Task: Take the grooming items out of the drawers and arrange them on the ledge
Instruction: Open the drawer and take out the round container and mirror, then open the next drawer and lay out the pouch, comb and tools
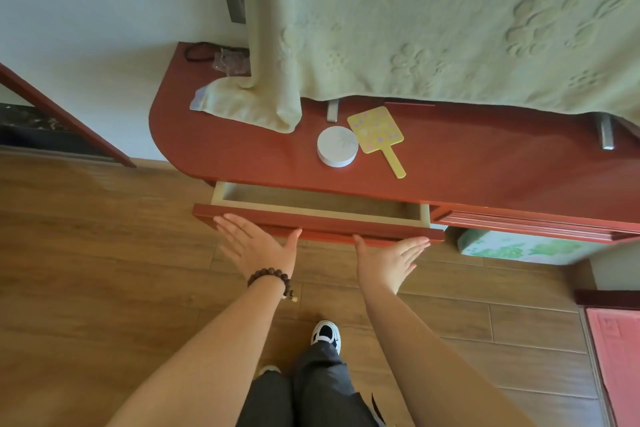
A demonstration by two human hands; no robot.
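A glossy red-brown wooden ledge with a rounded end juts from a pale wall over a brown wood-plank floor, and a pale green embossed cloth hangs down onto its back edge. Below the ledge, a shallow red-fronted wooden drawer stands pulled out; its pale interior looks bare, though the ledge's overhang hides the back part. The left hand, a dark beaded bracelet at its wrist, and the right hand both have flat, outstretched fingers held side by side, their tips at the drawer's front. Beyond the fingertips, on the ledge, a round white lidded tin lies touching a yellow flower-patterned hand mirror, whose handle points back toward the right hand.
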